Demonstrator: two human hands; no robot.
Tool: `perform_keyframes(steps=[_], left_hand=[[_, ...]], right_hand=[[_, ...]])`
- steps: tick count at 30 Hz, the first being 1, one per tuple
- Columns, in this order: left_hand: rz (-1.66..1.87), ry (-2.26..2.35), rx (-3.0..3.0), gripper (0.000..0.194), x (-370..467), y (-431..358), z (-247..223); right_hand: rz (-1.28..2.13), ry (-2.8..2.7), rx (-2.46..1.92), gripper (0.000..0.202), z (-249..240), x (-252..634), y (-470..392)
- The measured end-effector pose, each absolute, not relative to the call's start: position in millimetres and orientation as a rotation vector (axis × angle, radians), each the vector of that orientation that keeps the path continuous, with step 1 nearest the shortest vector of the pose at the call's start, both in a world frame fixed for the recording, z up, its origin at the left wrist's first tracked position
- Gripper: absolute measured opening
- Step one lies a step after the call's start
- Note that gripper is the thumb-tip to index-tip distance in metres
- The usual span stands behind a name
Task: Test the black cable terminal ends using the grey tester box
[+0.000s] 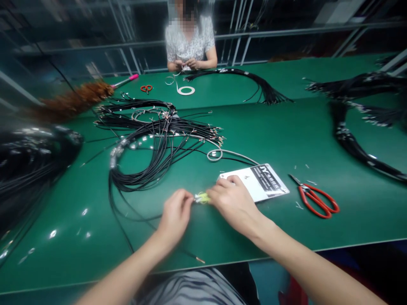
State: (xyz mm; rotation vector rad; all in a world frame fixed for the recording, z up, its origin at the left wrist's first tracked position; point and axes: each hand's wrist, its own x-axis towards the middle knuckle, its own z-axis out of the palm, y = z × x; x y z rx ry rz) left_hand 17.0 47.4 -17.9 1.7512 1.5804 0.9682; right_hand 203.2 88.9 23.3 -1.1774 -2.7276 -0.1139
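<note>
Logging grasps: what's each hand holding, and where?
Right hand: small yellow-green piece, by its right end. Left hand: apparently a black cable near its tip; exact hold hidden.

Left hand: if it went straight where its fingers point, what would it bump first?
Probably the small yellow-green piece in the right hand, just ahead of the left hand, though depth is unclear.

Black cable (140, 219), small yellow-green piece (204, 198)

Cable thin, loosely curved, runs from left into left hand (174, 214). Piece sideways, whitish end toward that hand, other end covered by right hand (231, 201); finer shape blurred.
</note>
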Motion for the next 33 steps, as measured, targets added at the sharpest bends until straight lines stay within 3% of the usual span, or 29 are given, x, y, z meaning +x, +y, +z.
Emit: perform_keyframes(steps=[8,14,18,23,27,33], left_hand=[[0.979,1.563,1.679,0.015,18,48,-25],[0.989,1.559,1.665,0.015,18,48,-25],[1.001,1.555,1.683,0.015,17,49,-24],[1.035,1.532,1.676,0.015,17,48,-24],[1.037,1.529,1.686,0.016,17,47,-26],[1.031,1.56,1.74,0.015,8,48,-25]], right_hand=[[-0.068,-2.723,-1.204,0.02,24,203,88],[-0.031,-2.695,-1.214,0.005,27,202,85],[-0.015,-2.507,-1.19,0.022,34,226,73],[-0.036,-2.022,-1.36,0.021,22,266,34],[0.005,-2.087,-1.386,0.02,1,268,12],[-0.201,-2.067,-1.391,0.017,-13,268,16]])
